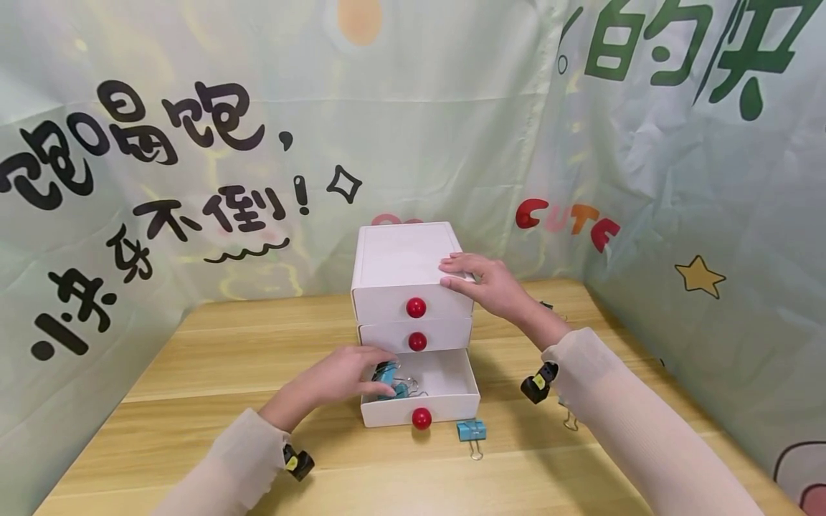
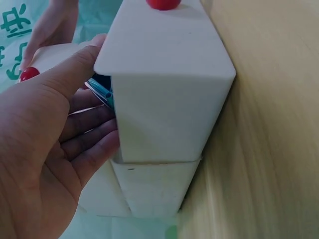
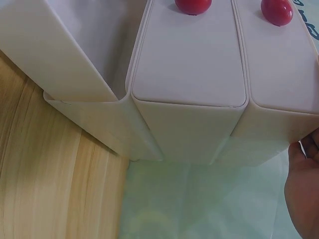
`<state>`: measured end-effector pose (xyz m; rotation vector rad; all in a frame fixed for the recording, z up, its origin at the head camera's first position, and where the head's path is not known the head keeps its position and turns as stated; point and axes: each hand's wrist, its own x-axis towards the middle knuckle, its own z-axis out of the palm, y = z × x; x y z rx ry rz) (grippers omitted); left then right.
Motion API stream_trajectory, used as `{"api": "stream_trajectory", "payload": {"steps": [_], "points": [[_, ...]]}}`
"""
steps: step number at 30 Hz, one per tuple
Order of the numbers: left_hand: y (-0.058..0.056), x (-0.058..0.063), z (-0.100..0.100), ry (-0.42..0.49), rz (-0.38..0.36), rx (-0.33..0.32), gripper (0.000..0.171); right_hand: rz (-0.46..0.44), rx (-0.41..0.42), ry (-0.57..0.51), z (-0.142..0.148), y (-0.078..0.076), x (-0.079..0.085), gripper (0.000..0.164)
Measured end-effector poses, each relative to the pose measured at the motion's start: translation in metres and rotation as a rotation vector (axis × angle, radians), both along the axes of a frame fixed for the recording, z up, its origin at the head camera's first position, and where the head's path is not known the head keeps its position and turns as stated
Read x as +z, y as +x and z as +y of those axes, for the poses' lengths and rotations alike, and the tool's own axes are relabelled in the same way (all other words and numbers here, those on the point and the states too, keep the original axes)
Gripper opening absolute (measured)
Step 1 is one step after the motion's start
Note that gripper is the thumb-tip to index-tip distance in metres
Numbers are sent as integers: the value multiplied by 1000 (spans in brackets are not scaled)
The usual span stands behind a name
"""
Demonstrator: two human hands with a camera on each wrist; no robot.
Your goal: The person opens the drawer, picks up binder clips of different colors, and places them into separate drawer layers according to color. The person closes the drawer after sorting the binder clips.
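Note:
A white three-drawer box (image 1: 413, 258) with red knobs stands on the table, its bottom drawer (image 1: 452, 380) pulled out. Blue binder clips (image 1: 401, 390) lie in the left part of that drawer. My left hand (image 1: 335, 376) reaches over the drawer's left side, thumb and fingers spread apart around the clips. In the left wrist view, its fingertips are at the side wall's rim and a blue clip (image 2: 102, 92) shows just beyond them. My right hand (image 1: 487, 283) rests on the box's top right edge, fingers on top and thumb near the front. The upper two drawers are closed.
A blue binder clip (image 1: 472, 430) lies on the wooden table (image 1: 258, 344) just in front of the drawer's right corner. Another clip's wire handles (image 1: 569, 421) show beside the right sleeve. A printed cloth (image 1: 439, 143) hangs behind the table and along its sides.

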<state>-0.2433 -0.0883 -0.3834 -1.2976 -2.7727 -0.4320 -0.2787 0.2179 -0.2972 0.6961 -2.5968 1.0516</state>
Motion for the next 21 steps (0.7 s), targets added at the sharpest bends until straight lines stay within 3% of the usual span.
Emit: {"api": "stream_trajectory", "payload": {"steps": [12, 21], "points": [[-2, -8, 5, -59, 85, -34, 48, -1, -3, 7, -1, 2, 0, 50], [6, 17, -5, 45, 145, -64, 37, -12, -9, 12, -1, 2, 1, 52]]}}
